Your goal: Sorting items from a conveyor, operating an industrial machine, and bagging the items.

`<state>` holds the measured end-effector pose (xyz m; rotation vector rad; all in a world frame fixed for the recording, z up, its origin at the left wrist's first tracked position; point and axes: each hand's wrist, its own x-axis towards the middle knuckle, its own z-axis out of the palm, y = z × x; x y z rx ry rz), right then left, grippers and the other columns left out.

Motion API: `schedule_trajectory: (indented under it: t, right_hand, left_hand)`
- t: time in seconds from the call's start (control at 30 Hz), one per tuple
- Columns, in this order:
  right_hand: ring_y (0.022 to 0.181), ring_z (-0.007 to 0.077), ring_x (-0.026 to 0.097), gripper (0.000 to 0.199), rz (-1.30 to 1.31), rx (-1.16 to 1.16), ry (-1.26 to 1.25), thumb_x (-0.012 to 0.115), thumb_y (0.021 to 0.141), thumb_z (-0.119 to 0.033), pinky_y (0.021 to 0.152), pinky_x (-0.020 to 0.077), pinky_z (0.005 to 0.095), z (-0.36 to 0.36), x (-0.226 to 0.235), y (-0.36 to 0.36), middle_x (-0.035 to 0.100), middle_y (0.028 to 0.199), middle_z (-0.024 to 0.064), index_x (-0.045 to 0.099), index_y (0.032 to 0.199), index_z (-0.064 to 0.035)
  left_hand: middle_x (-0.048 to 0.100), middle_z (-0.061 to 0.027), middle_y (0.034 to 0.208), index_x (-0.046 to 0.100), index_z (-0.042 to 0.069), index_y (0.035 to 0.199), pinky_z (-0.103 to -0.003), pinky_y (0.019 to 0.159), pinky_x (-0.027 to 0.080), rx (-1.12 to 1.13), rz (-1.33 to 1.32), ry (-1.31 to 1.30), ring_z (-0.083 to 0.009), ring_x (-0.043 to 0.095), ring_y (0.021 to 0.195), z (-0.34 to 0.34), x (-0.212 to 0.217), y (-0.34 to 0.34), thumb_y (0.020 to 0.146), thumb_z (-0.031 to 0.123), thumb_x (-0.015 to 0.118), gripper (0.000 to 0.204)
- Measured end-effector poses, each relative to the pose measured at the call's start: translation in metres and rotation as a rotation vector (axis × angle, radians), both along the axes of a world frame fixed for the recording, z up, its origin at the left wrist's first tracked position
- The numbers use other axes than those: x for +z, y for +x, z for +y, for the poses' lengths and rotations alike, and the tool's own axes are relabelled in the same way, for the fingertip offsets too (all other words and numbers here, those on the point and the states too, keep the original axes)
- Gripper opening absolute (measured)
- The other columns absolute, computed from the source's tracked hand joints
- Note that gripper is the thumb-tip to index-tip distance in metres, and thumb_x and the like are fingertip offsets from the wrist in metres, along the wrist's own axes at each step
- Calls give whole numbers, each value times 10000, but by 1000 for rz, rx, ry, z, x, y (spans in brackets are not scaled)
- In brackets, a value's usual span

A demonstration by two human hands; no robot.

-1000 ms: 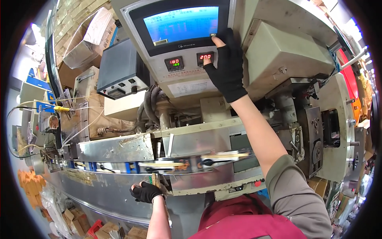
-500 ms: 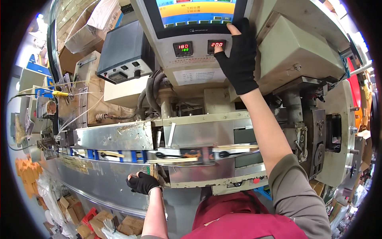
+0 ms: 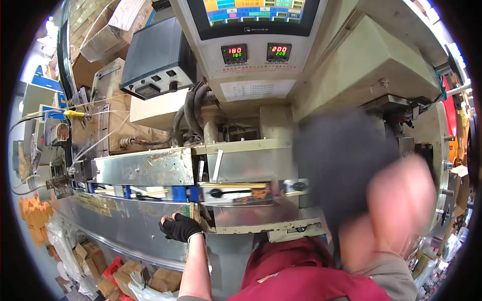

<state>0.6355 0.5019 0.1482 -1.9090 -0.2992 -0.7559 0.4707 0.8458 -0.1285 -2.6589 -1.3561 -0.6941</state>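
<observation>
My left hand point(image 3: 179, 228) wears a black fingerless glove. It rests with curled fingers against the grey metal panel point(image 3: 120, 228) below the conveyor; whatever the fingers might hold is hidden. Large and smeared by motion, my right hand point(image 3: 346, 165) is raised close to the camera over the right end of the machine, its fingers unreadable. Along the conveyor channel point(image 3: 188, 193), with blue dividers, lie pale chopsticks point(image 3: 145, 192) and a black spoon point(image 3: 228, 192). A second dark utensil point(image 3: 299, 186) lies beside my right hand, partly blurred.
Beyond the conveyor stands a control panel with a touch screen point(image 3: 256, 17) and two lit temperature displays point(image 3: 234, 53). A dark grey box with knobs point(image 3: 158, 57) sits left of it. A beige machine housing point(image 3: 381, 60) fills the right. Cardboard boxes point(image 3: 165, 281) lie lower left.
My right hand has left the control panel and swung down and toward me. The utensils on the conveyor have shifted. The touch screen shows a different page. My left hand stays put.
</observation>
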Motion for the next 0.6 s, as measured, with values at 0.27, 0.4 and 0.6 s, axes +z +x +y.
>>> schedule_trajectory:
  t: [0.27,0.4,0.6]
  right_hand:
    - [892,227,569,228,330,106,-58,559,765,-108,816,424,348,44,-2,-24,610,932,100,632,974,-51]
    - [820,212,584,213,482,206,-34,566,761,-124,754,445,342,6,6,-93,616,881,99,633,949,-50]
    - [712,191,606,197,720,308,-50,576,754,-149,660,477,333,38,19,-70,625,805,98,636,912,-49]
  left_hand:
    - [499,-178,1120,475,14,1094,-421,892,397,-39,-125,-165,-354,480,1044,3,-16,5,810,128,562,318]
    - [506,-174,1103,483,7,1076,-418,884,389,25,-174,-132,-336,485,1028,25,-19,-16,811,137,546,302]
    - [513,-160,1100,481,13,1088,-411,894,368,14,-47,-138,-330,478,1017,16,-13,-13,823,171,521,311]
